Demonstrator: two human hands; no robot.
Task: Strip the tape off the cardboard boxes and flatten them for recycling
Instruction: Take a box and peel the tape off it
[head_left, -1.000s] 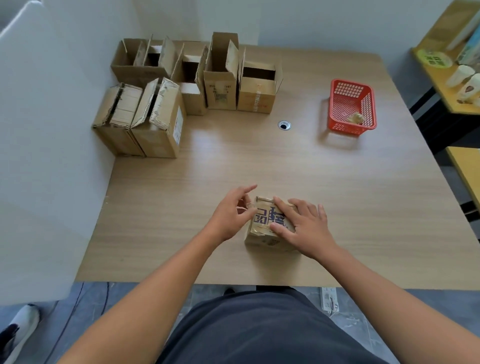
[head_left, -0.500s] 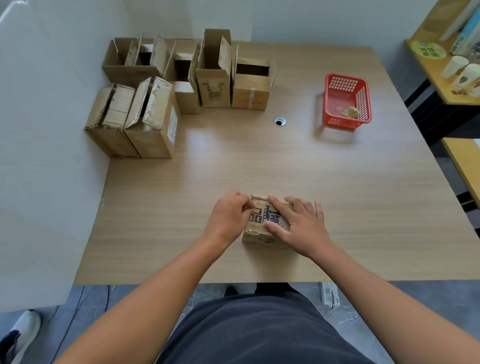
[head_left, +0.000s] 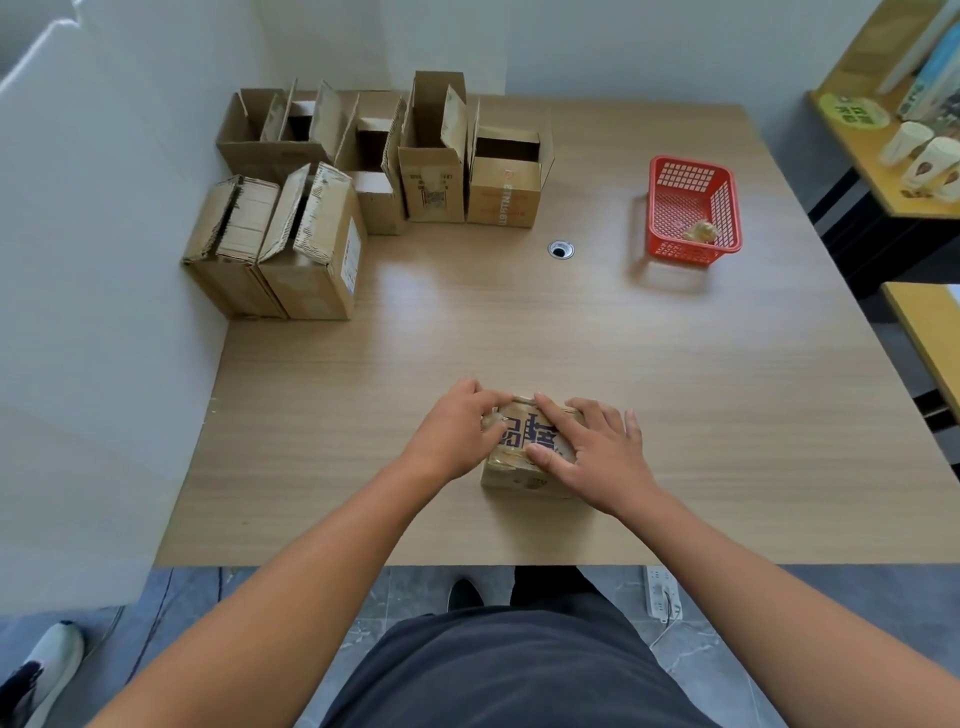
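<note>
Right now the small box (head_left: 519, 441) sits on the counter (head_left: 623, 338) close to its near edge, dead ahead of the person at twelve o'clock. The left hand (head_left: 457, 431) is at the box's nine o'clock side, its fingers (head_left: 488, 402) curled over the top left edge and gripping it; whether they also have hold of the shiny tape there I cannot tell. The right hand (head_left: 597, 457) lies flat on the top from the three o'clock side, fingers straight and spread apart, pressing on the blue print. Off at eleven o'clock, against the white wall, a cluster of cardboard boxes (head_left: 363, 182) stands with flaps up. At one o'clock sits a red basket (head_left: 693, 208) with a crumpled tan wad (head_left: 701, 231) in it, and a round cable hole (head_left: 560, 250) lies between basket and cluster.
</note>
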